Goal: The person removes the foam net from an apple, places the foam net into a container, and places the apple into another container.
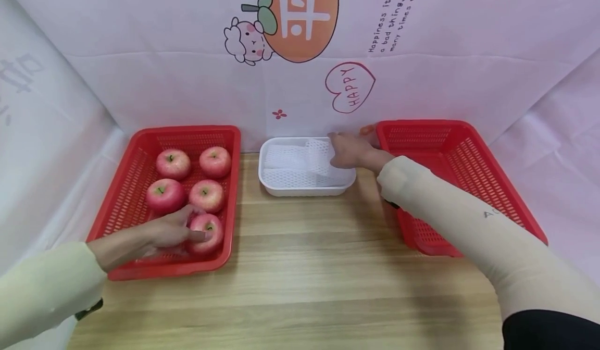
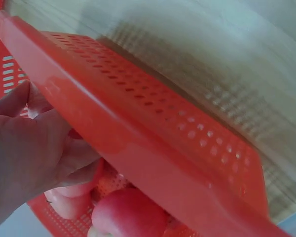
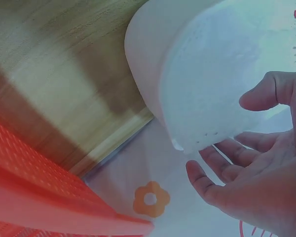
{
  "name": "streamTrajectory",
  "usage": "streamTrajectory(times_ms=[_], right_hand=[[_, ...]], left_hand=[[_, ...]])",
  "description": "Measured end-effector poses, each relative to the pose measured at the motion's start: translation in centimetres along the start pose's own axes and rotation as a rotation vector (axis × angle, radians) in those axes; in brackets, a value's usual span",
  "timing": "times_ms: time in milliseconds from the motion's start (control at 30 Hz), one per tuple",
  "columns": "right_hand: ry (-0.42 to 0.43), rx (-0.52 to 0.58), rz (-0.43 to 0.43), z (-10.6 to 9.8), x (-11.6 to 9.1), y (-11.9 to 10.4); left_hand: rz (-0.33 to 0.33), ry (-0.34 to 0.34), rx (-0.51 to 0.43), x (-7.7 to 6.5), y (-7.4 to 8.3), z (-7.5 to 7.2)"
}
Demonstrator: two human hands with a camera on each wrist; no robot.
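In the head view my left hand [image 1: 174, 229] grips a red apple [image 1: 212, 238] at the front right of the left red basket [image 1: 234, 183], thumb on its near side and fingers behind. Several other apples [image 1: 167, 195] lie around it in that basket. My right hand [image 1: 352, 150] is at the right back corner of a white plastic tray [image 1: 307, 191] lined with white mesh-patterned sheets [image 1: 286, 157]. In the right wrist view its thumb hovers over the tray, and its loosely bent fingers [image 3: 202, 180] lie by the rim with nothing pinched between them.
A second red basket [image 1: 508, 183] stands at the right, partly hidden by my right forearm. The wooden table [image 1: 290, 266] runs between the baskets and toward me. Behind the tray rises a white printed cloth [image 1: 187, 79].
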State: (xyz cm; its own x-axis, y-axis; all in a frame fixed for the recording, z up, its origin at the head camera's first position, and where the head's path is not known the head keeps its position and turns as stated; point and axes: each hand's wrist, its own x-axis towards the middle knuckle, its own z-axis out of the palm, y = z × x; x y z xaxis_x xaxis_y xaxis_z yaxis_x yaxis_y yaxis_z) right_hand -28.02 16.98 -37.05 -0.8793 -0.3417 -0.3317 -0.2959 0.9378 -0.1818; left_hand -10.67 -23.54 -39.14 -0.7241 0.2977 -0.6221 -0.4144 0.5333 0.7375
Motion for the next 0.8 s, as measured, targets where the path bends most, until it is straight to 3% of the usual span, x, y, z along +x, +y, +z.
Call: streamTrajectory(times_ms=[133,500,800], right_hand=[[0.01,0.025,0.01,-0.3,-0.2,-0.1],[0.031,0.062,-0.001,-0.9,-0.8,-0.3],[0.039,0.079,-0.027,-1.4,-1.3,0.0]], left_hand=[[-0.006,-0.012,0.024,0.2,0.0,-0.2],[-0.008,-0.072,-0.075,0.1,-0.1,-0.7],[-0.037,-0.09,-0.103,-0.5,-1.0,-1.3]])
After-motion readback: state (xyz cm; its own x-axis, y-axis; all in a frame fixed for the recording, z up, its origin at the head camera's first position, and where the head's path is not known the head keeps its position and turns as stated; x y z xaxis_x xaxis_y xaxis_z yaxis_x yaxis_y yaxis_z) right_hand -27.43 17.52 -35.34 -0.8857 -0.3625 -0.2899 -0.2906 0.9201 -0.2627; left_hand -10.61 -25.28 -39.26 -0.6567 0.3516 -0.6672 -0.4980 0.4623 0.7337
